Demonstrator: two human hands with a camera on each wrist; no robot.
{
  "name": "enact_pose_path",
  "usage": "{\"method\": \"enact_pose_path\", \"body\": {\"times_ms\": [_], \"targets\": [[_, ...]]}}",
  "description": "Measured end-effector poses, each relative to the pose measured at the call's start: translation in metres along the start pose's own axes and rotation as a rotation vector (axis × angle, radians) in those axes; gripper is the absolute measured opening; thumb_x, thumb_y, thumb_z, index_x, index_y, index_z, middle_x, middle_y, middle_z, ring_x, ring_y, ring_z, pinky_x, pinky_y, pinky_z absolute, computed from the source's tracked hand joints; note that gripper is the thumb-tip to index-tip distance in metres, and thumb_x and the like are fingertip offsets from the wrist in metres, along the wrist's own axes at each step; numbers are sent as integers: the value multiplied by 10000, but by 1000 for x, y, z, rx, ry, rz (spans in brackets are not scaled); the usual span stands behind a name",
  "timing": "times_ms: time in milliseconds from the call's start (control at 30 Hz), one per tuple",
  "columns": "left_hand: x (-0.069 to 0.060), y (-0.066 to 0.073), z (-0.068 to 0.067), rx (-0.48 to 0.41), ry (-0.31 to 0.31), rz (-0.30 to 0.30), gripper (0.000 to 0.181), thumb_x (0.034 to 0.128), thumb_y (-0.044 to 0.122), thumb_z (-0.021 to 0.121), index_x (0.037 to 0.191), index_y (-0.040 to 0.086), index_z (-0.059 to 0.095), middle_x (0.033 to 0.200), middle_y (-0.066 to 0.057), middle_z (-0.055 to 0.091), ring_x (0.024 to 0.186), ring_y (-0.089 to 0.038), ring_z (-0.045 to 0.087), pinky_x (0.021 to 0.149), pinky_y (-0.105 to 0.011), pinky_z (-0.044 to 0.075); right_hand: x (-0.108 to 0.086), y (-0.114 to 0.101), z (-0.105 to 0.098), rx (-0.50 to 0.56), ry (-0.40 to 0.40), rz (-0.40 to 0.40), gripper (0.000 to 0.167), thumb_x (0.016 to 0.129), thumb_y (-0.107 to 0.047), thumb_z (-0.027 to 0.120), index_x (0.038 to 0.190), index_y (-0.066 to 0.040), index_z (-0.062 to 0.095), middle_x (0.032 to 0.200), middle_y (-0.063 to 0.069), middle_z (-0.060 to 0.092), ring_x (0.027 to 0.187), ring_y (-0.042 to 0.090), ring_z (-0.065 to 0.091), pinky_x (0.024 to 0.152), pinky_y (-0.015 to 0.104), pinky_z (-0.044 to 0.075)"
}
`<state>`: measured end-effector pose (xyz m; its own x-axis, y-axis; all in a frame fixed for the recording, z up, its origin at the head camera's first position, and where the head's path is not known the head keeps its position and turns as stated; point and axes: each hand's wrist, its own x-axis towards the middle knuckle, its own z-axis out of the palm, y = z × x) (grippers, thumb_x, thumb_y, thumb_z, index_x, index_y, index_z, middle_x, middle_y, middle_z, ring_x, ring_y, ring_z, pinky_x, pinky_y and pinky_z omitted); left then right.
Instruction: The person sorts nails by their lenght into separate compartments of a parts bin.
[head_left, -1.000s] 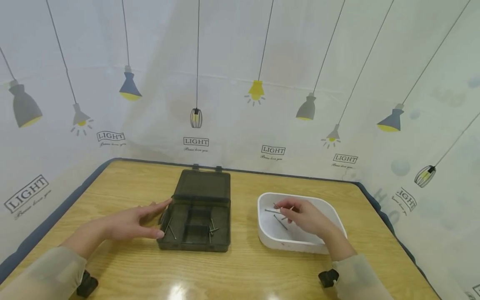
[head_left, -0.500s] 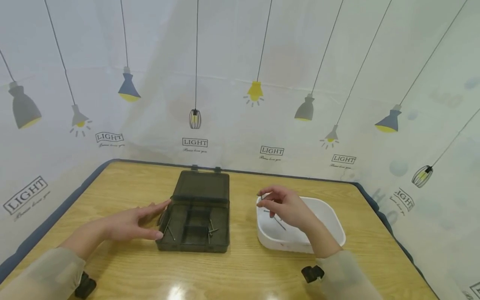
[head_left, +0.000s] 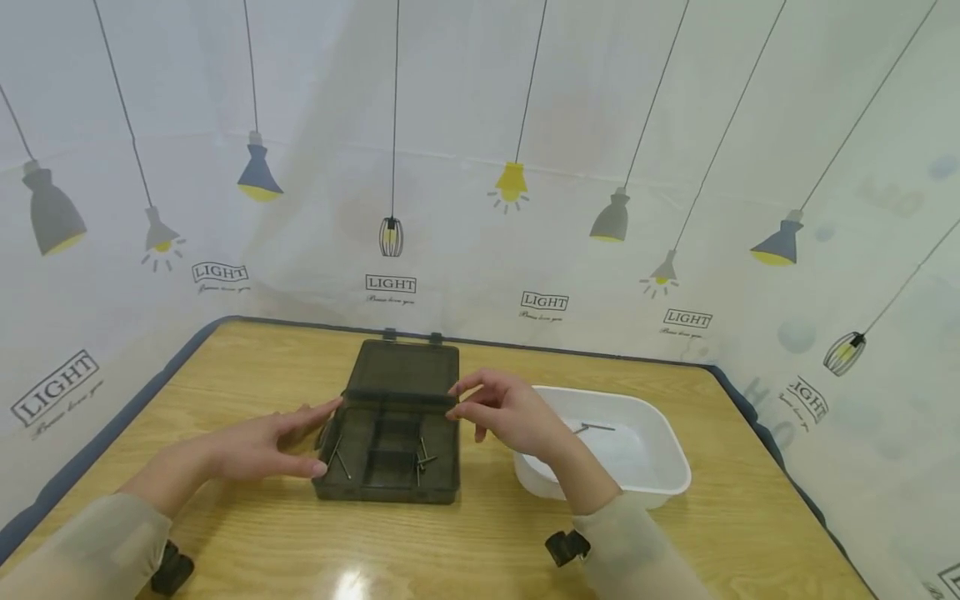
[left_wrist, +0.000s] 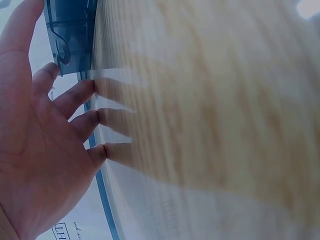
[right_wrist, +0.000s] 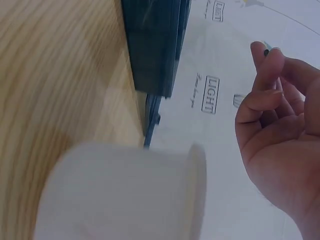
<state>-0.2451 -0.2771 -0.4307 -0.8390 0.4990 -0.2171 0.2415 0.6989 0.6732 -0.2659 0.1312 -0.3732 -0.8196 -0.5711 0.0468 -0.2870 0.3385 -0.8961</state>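
A dark, see-through box (head_left: 386,493) lies with its lid (head_left: 408,367) folded back. Two nails (head_left: 342,464) are in its left compartment, several more (head_left: 422,458) in the right one. My left hand (head_left: 247,450) rests against the box's left side, thumb and fingers spread; the left wrist view shows the hand (left_wrist: 45,135) with fingertips on the table. My right hand (head_left: 517,417) is at the box's right edge, above it, pinching a nail, mostly hidden by the fingers. In the right wrist view the nail's dark end (right_wrist: 266,51) shows between the fingertips of the hand (right_wrist: 280,125).
To the right stands a white tray (head_left: 600,492) with a few nails (head_left: 598,427) in it; its wall (right_wrist: 120,195) fills the lower part of the right wrist view. Behind the wooden table (head_left: 270,550) hangs a cloth printed with lamps.
My right hand has lifted out of the white tray with a nail and moved left to the box's right edge. My left hand has stayed at the box.
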Motion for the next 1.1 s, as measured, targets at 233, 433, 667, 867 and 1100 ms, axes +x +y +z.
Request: {"method": "enact_pose_path", "body": {"times_ms": [233,433,667,867,1100], "targets": [[0,0,1,30,15,11,961,1016,569,740,1776,338,198,1813,-231,208,1652,-598,107,1216,-889,141,18,-3,33,77,-32,29,179,1119,-152,651,1261,-52,693,1181,184,828,761,141,741,709,366,643],[2,0,0,42,21,10,959,1003,585,750,1770,346,227,1802,-271,213,1648,-597,144,1221,-865,211,32,1,56,62,-7,68,138,1091,-255,715,1165,-143,749,1119,216,792,753,221,724,614,319,542],[3,0,0,45,14,2,952,1007,585,746,1770,358,222,1800,-290,197,1645,-603,150,1215,-861,235,48,2,82,101,16,71,134,1074,-166,722,1162,-70,751,1062,84,831,762,177,723,742,406,661],[1,2,0,25,1,-15,954,1008,571,751,1770,365,216,1804,-298,168,1647,-605,145,1201,-862,261,56,-4,101,120,21,112,97,1037,-149,760,1114,-92,743,959,24,821,678,127,689,692,330,636],[1,2,0,11,-7,-31,954,1008,574,752,1769,372,214,1814,-276,166,1651,-604,132,1186,-878,254,58,-6,108,93,16,155,235,1032,-202,772,1232,-82,743,940,-9,822,678,168,710,707,315,605]]}}
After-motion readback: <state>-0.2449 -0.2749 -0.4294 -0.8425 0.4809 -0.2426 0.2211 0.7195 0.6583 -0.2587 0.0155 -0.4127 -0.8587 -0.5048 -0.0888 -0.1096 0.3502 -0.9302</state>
